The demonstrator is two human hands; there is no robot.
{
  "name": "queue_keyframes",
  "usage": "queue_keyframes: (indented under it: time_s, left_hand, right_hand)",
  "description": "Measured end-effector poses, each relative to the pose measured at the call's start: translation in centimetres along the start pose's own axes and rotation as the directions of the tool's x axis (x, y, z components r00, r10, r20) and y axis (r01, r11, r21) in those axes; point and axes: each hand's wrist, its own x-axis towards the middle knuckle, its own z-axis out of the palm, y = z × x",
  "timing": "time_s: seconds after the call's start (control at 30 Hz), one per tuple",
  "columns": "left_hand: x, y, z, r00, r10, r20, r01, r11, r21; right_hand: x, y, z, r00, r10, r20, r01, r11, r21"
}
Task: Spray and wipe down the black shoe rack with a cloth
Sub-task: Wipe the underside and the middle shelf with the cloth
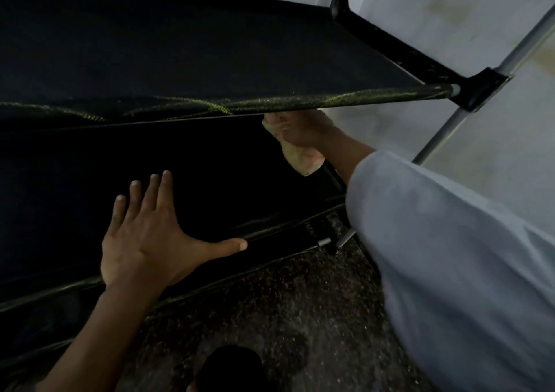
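Dim, low-contrast. Brightest on wall beyond right grip; shelf under left grip near-black, detail lost. Soft throughout, noisy floor, wide-angle bending at edges.

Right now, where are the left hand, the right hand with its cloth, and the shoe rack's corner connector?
left hand (144, 241): head view, back of the spread hand.
right hand (303, 131): head view, knuckles under the upper shelf's bar.
cloth (300, 160): head view, bunched fold below the fingers.
corner connector (480, 89): head view, black joint's face.
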Motion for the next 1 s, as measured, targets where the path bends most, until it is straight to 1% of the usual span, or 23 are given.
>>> queue_keyframes:
  time_s: [0.03, 0.07, 0.1, 0.17, 0.2, 0.3, 0.4, 0.5, 0.57, 0.63, 0.7, 0.77, 0.83, 0.9, 1.0]
  left_hand:
    - [0.0, 0.0, 0.0, 1.0, -0.004, -0.004, 0.004, 1.0, 0.0]
    - [-0.1, 0.1, -0.1, 1.0, -0.007, -0.009, 0.007, 1.0, 0.001]
    - [-0.1, 0.1, -0.1, 1.0, -0.011, -0.012, 0.011, 1.0, 0.0]
    - [-0.2, 0.1, 0.0, 1.0, -0.018, -0.01, 0.018, 1.0, -0.011]
    - [-0.2, 0.2, -0.1, 1.0, -0.022, -0.005, 0.022, 1.0, -0.015]
    - [-0.2, 0.1, -0.1, 0.999, -0.032, 0.004, 0.032, 0.999, -0.015]
    - [-0.1, 0.1, -0.2, 1.0, -0.025, 0.007, 0.025, 0.999, -0.019]
    - [-0.2, -0.5, -0.8, 0.999, 0.02, 0.032, -0.019, 0.999, -0.025]
    - [-0.9, -2.1, -1.6, 1.0, 0.014, -0.005, -0.014, 1.0, 0.026]
    - [-2.1, -4.3, -2.3, 0.995, -0.056, -0.083, 0.061, 0.996, 0.058]
    - [-3.3, -5.9, -2.6, 0.987, -0.124, -0.101, 0.13, 0.99, 0.056]
    - [-3.9, -6.3, -2.1, 0.987, -0.108, -0.116, 0.121, 0.986, 0.114]
    - [-3.9, -6.3, -1.4, 0.983, -0.096, -0.155, 0.119, 0.982, 0.15]
    - [-3.6, -6.4, -1.3, 0.979, -0.127, -0.162, 0.149, 0.98, 0.132]
    - [-3.6, -6.4, -1.5, 0.978, -0.148, -0.145, 0.165, 0.98, 0.108]
  right_hand:
    - [-0.5, 0.2, -0.1, 0.999, -0.032, 0.044, 0.032, 0.999, -0.01]
    - [-1.4, 0.3, -0.3, 0.995, -0.021, 0.094, 0.023, 1.0, -0.016]
    - [-2.1, 0.5, -0.5, 0.987, -0.038, 0.159, 0.049, 0.997, -0.066]
    - [-3.9, 0.9, -0.8, 0.952, -0.031, 0.305, 0.083, 0.984, -0.157]
    - [-5.0, 0.8, -1.0, 0.934, -0.032, 0.356, 0.098, 0.981, -0.169]
    - [-7.9, 0.8, -2.4, 0.91, -0.057, 0.411, 0.131, 0.979, -0.153]
    - [-9.0, 0.7, -3.9, 0.885, -0.094, 0.455, 0.17, 0.977, -0.128]
    - [-9.5, 0.4, -3.9, 0.898, -0.098, 0.429, 0.17, 0.977, -0.133]
    - [-9.8, -0.8, -3.9, 0.911, -0.086, 0.403, 0.169, 0.97, -0.173]
    - [-9.8, -2.7, -3.8, 0.916, -0.181, 0.359, 0.262, 0.946, -0.192]
    - [-9.5, -5.6, -2.9, 0.908, -0.325, 0.265, 0.371, 0.916, -0.149]
    - [-9.0, -9.6, -1.0, 0.882, -0.442, 0.166, 0.466, 0.869, -0.164]
    - [-8.5, -13.2, 0.5, 0.845, -0.523, 0.115, 0.535, 0.835, -0.128]
    - [-8.3, -14.0, 0.7, 0.836, -0.534, 0.127, 0.546, 0.831, -0.104]
    - [-8.9, -9.5, -0.6, 0.852, -0.48, 0.208, 0.516, 0.835, -0.19]
